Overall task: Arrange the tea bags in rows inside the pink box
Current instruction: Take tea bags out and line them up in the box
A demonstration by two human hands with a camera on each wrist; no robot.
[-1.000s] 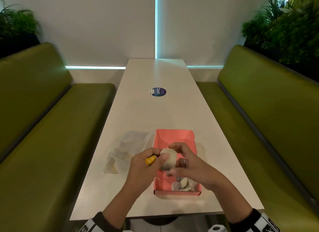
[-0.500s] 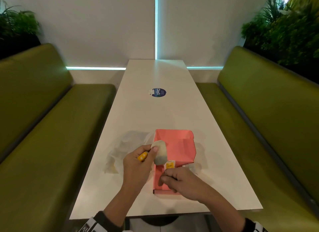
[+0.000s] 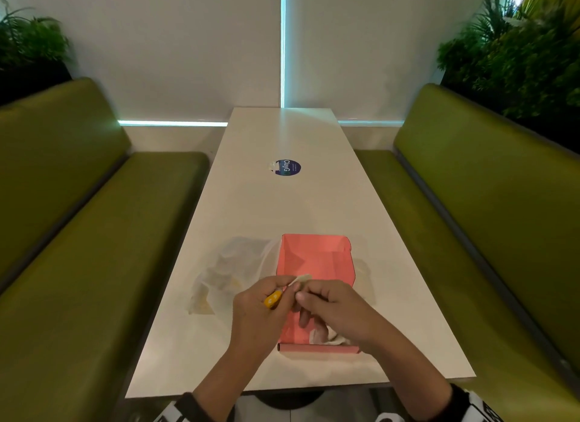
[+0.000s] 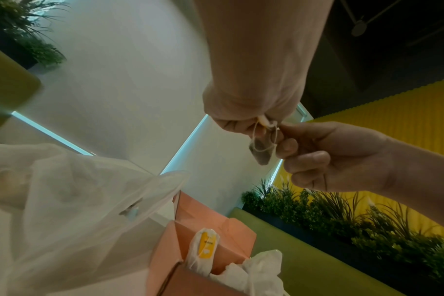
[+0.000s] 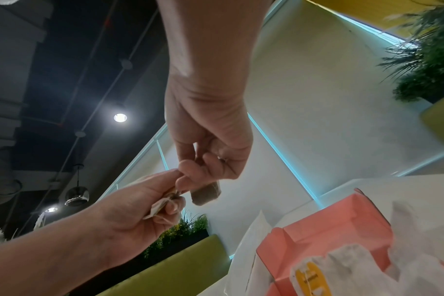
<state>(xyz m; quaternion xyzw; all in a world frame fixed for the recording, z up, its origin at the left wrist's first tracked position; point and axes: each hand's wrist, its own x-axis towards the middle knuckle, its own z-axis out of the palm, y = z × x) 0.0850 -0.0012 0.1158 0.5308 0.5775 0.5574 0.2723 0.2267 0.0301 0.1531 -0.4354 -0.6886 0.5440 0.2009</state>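
Note:
The open pink box (image 3: 317, 255) lies on the white table (image 3: 282, 201). Several tea bags (image 3: 329, 338) sit at its near end, one with a yellow tag (image 4: 206, 244). Both hands are held together above the box's left wall. My left hand (image 3: 287, 285) grips the yellow tag (image 3: 273, 299) and string of a tea bag (image 4: 262, 150). My right hand (image 3: 303, 294) pinches the top of that same bag, which hangs below the fingers (image 5: 205, 193).
A crumpled clear plastic bag (image 3: 229, 271) with more tea bags lies left of the box. A round blue sticker (image 3: 287, 167) is stuck further up the table. Green benches (image 3: 78, 249) line both sides.
The right hand, down at the box's near end half a second ago, has risen back to the left hand and taken hold of the tea bag there. The left hand shifted slightly nearer.

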